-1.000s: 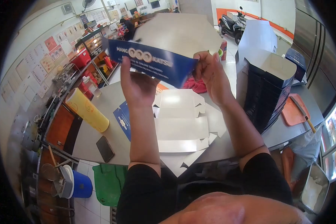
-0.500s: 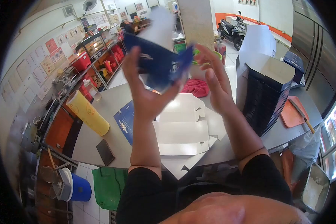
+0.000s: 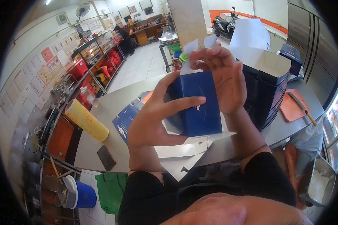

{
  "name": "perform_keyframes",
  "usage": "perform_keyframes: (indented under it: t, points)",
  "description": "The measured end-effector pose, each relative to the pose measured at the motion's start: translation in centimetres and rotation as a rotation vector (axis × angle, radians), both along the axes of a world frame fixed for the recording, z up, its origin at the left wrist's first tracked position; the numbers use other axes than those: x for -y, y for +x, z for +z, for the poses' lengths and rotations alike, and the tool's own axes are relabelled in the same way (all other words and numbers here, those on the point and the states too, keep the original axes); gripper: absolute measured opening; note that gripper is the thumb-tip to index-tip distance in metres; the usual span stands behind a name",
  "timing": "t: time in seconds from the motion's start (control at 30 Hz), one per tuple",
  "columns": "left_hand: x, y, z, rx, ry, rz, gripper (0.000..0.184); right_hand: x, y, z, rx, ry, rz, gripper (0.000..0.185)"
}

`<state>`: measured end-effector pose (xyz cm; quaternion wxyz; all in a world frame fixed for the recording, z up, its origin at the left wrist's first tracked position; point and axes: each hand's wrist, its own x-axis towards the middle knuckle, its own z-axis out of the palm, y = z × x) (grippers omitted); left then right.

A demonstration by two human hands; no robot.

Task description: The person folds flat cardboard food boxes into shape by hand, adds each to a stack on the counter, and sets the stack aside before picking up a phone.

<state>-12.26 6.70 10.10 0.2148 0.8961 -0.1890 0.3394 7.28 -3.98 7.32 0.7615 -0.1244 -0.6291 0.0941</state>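
Observation:
A blue cardboard box (image 3: 200, 112), partly folded, is held up above the table in my left hand (image 3: 148, 112). My left thumb lies across its blue face, and the other fingers are around its left side and lower edge. White flaps (image 3: 191, 46) stick out at its far end. My right hand (image 3: 225, 78) is at that end, its bent fingers against the flaps and its palm beside the box's right side. White cut-out card sheets (image 3: 176, 150) lie on the table under my hands. Another flat blue card piece (image 3: 124, 119) lies left of them.
A tall stack of folded dark boxes (image 3: 268, 80) stands at the right, near an orange board (image 3: 289, 108) with a knife (image 3: 299, 105). On the left of the grey table (image 3: 87, 150) are a yellow roll (image 3: 87, 119) and a phone (image 3: 106, 157). A person (image 3: 125, 40) stands far back.
The blue box has come down and closer, turning its blue face toward me. My right hand, apart from it before, has come against its far-end flaps.

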Motion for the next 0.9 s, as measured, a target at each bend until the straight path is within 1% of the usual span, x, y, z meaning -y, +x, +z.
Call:
perform_keyframes:
  t: [0.03,0.13,0.17,0.2,0.23,0.27,0.3,0.33,0.37,0.4,0.43,0.5,0.53,0.57,0.67,0.77,0.87,0.9]
  points:
    - [0.1,0.0,0.1,0.022,0.025,0.068,0.075,0.4,-0.2,0.1,0.033,-0.050,-0.032,0.068]
    - [0.0,0.0,0.1,0.106,0.070,0.244,0.068,0.3,-0.7,0.3,0.025,-0.061,0.023,0.074]
    - [-0.2,0.1,-0.1,0.150,0.062,0.282,0.065,0.2,-0.1,0.1,0.095,-0.045,0.027,0.082]
    - [-0.3,0.3,-0.3,0.195,0.054,0.321,0.063,0.0,0.0,0.0,0.104,-0.003,-0.031,0.085]
    - [-0.2,0.6,-0.5,0.269,0.019,0.382,0.064,-0.1,0.1,-0.2,0.113,0.039,-0.089,0.087]
    - [-0.4,0.9,-0.7,0.339,0.014,0.388,0.066,-0.3,0.1,-0.2,0.123,0.082,-0.148,0.089]
    - [-0.6,1.1,-0.8,0.408,0.008,0.394,0.068,-0.1,-0.9,0.1,0.052,0.063,-0.138,0.089]
    - [-0.9,1.4,-0.9,0.477,0.003,0.400,0.069,0.2,-1.5,0.3,0.111,-0.021,-0.217,0.089]
    - [-1.1,1.6,-1.0,0.532,0.083,0.406,0.075,0.6,-2.1,0.6,0.171,-0.104,-0.296,0.090]
    - [-1.3,1.9,-1.3,0.585,0.110,0.396,0.077,0.8,-2.5,0.6,0.230,-0.188,-0.375,0.092]
    - [-1.4,2.3,-1.6,0.637,0.137,0.385,0.078,0.7,-2.6,0.2,0.195,-0.287,-0.361,0.078]
    - [-1.5,2.9,-1.7,0.709,0.210,0.393,0.082,1.1,-2.3,0.3,0.119,-0.510,-0.151,0.063]
    - [-1.5,3.0,-1.6,0.683,0.193,0.422,0.082,1.2,-2.3,0.3,0.081,-0.619,-0.043,0.056]
    - [-1.4,3.1,-1.6,0.656,0.174,0.452,0.082,1.0,-2.5,0.2,0.081,-0.535,-0.055,0.038]
    - [-1.2,3.5,-1.6,0.614,0.168,0.491,0.083,1.0,-2.4,0.2,0.147,-0.499,-0.159,0.038]
    - [-1.5,3.8,-2.0,0.647,0.201,0.507,0.081,1.2,-1.9,0.6,0.223,-0.536,-0.152,0.036]
    - [-2.4,4.2,-2.7,0.719,0.237,0.528,0.077,0.6,-1.1,0.2,0.368,-0.463,-0.342,0.034]
    - [-2.6,4.3,-2.8,0.735,0.236,0.548,0.076,0.5,-1.3,0.1,0.312,-0.464,-0.406,0.033]
